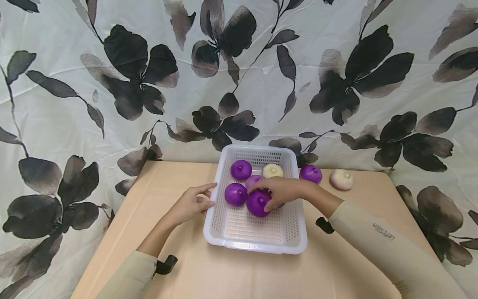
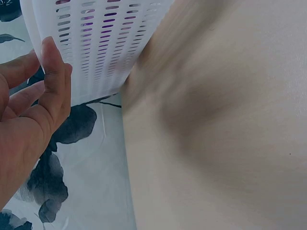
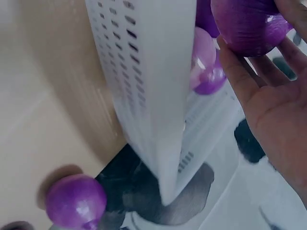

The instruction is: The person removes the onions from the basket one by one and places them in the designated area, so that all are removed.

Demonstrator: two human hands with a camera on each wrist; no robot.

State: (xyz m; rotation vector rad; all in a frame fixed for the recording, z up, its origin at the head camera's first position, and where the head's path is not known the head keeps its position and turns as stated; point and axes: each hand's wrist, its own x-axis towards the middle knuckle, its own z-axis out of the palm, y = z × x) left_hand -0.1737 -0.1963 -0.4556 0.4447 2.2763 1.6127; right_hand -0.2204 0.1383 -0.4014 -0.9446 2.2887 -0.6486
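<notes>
A white perforated basket stands on the wooden table and holds several purple onions and one pale onion. My right hand reaches into it from the right, fingers curled over a large purple onion that also shows in the right wrist view as a purple onion against my fingers. My left hand rests at the basket's left wall, fingers extended and touching it, holding nothing.
Outside the basket on the right lie a purple onion and a pale onion; that purple onion also appears in the right wrist view. A leaf-patterned cloth hangs behind the table.
</notes>
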